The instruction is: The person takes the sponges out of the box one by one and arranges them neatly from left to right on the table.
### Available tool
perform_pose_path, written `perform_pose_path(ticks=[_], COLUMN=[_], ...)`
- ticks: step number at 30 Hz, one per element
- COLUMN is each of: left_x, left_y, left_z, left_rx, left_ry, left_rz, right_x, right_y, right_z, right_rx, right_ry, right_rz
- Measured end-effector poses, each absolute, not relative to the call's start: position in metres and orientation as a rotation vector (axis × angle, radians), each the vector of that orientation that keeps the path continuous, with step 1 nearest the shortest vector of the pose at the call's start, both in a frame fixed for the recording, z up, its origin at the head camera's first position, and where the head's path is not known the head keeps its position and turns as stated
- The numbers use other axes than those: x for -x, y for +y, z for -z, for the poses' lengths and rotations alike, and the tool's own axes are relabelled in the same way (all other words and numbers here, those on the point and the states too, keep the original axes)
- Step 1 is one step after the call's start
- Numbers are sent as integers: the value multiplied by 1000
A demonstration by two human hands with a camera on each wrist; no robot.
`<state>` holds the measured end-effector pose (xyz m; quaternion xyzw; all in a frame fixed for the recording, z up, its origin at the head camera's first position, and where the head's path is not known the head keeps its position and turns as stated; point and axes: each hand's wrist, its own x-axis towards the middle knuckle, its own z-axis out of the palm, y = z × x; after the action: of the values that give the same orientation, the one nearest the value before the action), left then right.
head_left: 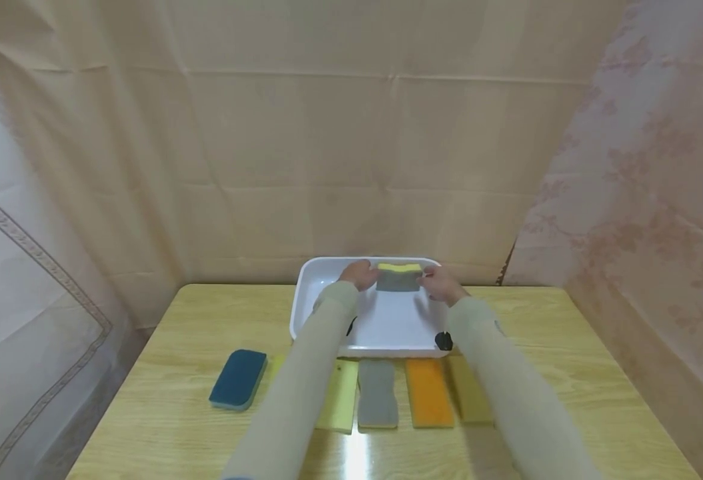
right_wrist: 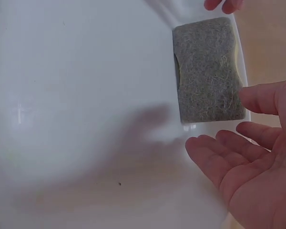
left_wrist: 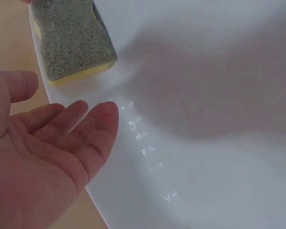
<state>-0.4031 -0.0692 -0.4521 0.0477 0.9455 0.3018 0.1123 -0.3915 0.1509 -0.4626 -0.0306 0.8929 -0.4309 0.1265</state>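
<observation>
A grey-faced sponge with a yellow foam side (head_left: 398, 280) leans against the far wall of a white tray (head_left: 399, 327). My left hand (head_left: 359, 274) is at the sponge's left end. In the left wrist view, a gap shows between its loosely bent fingers (left_wrist: 97, 129) and the sponge (left_wrist: 76, 43). At the other end is my right hand (head_left: 441, 285). In the right wrist view its thumb (right_wrist: 260, 98) is at the sponge's edge, perhaps touching it, while the relaxed fingers lie apart from the grey face (right_wrist: 209, 71).
Before the tray, on the wooden table (head_left: 225, 320), lie a pale yellow sponge (head_left: 341, 395), a grey one (head_left: 378, 393), an orange one (head_left: 429, 392) and an olive one (head_left: 470, 393), partly hidden by sleeves. A dark blue sponge (head_left: 238, 379) lies left. Beige cloth (head_left: 351, 167) hangs behind.
</observation>
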Motion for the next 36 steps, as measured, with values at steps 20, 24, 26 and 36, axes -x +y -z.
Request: perform_pose_path(ticks=[20, 24, 26, 36], left_x=[392, 392, 393, 390], left_y=[-66, -66, -65, -63], left_z=[455, 456, 458, 463], left_rx=[-129, -112, -105, -163], left_ry=[2716, 2701, 2682, 2622], left_rz=[-967, -995, -1014, -1118], right_x=[394, 393, 393, 393], right_y=[145, 146, 147, 144], right_z=[468, 468, 469, 469], right_rx=[29, 9, -11, -53], right_ry=[2497, 2464, 2448, 2424], right_rz=[1361, 1379, 1380, 1383])
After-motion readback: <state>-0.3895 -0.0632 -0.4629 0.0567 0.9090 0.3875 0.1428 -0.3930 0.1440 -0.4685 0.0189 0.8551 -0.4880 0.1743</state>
